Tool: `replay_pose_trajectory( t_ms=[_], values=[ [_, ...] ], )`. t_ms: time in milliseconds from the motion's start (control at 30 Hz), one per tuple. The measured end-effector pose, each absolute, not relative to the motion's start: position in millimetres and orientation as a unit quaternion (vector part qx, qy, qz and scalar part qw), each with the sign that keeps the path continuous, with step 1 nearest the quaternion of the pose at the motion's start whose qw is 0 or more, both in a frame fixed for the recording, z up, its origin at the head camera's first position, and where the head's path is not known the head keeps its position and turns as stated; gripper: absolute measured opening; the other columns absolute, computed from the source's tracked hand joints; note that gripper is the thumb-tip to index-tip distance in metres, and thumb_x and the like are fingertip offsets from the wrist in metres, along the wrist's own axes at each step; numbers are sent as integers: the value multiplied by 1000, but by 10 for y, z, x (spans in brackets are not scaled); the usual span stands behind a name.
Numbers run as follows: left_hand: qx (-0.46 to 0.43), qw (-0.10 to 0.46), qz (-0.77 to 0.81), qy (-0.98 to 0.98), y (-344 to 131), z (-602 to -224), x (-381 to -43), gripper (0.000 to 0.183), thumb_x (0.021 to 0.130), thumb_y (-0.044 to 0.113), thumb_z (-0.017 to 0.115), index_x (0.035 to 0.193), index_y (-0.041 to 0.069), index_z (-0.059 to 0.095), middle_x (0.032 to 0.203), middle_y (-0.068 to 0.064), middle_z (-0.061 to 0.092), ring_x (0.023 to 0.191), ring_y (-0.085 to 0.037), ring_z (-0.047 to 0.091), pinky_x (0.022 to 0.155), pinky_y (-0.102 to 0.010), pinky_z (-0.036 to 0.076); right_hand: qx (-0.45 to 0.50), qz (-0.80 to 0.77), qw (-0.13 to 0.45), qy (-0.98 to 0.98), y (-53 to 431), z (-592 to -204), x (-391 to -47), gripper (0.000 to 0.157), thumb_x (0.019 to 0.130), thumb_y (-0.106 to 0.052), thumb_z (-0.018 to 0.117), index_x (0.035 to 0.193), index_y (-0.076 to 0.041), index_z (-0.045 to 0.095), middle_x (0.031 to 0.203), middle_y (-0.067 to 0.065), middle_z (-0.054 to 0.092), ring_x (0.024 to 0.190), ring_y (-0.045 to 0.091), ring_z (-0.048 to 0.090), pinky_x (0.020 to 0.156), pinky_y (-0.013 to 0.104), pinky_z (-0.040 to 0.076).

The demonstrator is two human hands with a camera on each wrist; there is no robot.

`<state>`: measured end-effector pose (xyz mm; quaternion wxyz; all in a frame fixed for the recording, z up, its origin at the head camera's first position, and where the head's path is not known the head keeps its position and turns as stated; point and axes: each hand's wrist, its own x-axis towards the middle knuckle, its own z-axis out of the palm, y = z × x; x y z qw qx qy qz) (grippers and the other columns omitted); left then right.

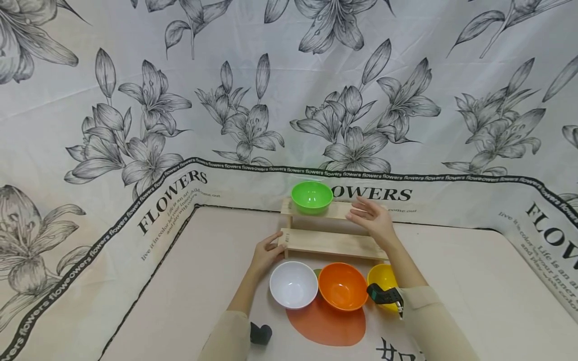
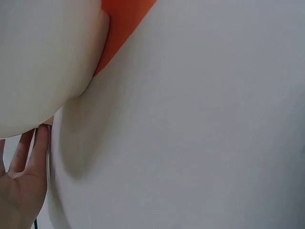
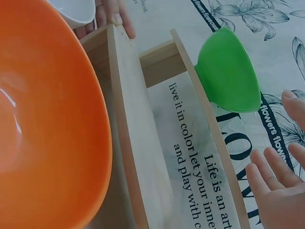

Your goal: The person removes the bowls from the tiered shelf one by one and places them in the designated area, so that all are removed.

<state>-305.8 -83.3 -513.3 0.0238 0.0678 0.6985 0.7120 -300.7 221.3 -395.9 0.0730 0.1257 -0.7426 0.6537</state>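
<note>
A green bowl (image 1: pixel 312 197) sits upright on the left part of the upper board of a two-tier wooden shelf (image 1: pixel 334 241). At the left end of its lower board, my left hand (image 1: pixel 264 255) grips the wood, with fingertips over the edge in the right wrist view. My right hand (image 1: pixel 374 221) hovers by the upper board, right of the green bowl (image 3: pixel 231 71), its fingers spread and holding nothing. In front of the shelf stand a white bowl (image 1: pixel 294 285), an orange bowl (image 1: pixel 343 287) and a yellow bowl (image 1: pixel 381 276), the last partly behind my right forearm.
A pale tablecloth (image 1: pixel 171 301) with an orange printed patch (image 1: pixel 327 323) and dark lettering covers the table. Behind the shelf rises a flower-printed curtain (image 1: pixel 253 185). The white and orange bowls stand close together, just in front of the lower board.
</note>
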Motion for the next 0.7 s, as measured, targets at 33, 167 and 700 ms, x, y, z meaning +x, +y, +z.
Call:
replay_pose_trajectory(
  t_ms=[33,167,700],
  values=[
    [70,23,713,697,-836,-5124,-3057,49,87,9,66,133,0,50,109,-29,62,93,-26,66,80,-32,59,128,652,72,-744,2200,-3956,-3021,66,86,-4,66,142,6,32,135,34,41,105,11,61,87,16,53],
    [72,29,721,688,-836,-4997,-2999,49,87,3,64,133,-5,48,118,-33,57,104,-36,62,87,-38,56,132,650,57,-746,2134,-3934,-3071,66,87,-3,65,143,6,30,137,32,42,114,27,57,88,15,51],
    [66,31,741,668,-811,-5096,-3062,49,87,1,64,133,-6,47,128,-32,49,114,-40,53,88,-35,55,160,638,11,-754,1828,-3950,-3253,82,82,-2,69,148,-1,21,139,31,40,122,45,45,98,38,49]
  ],
)
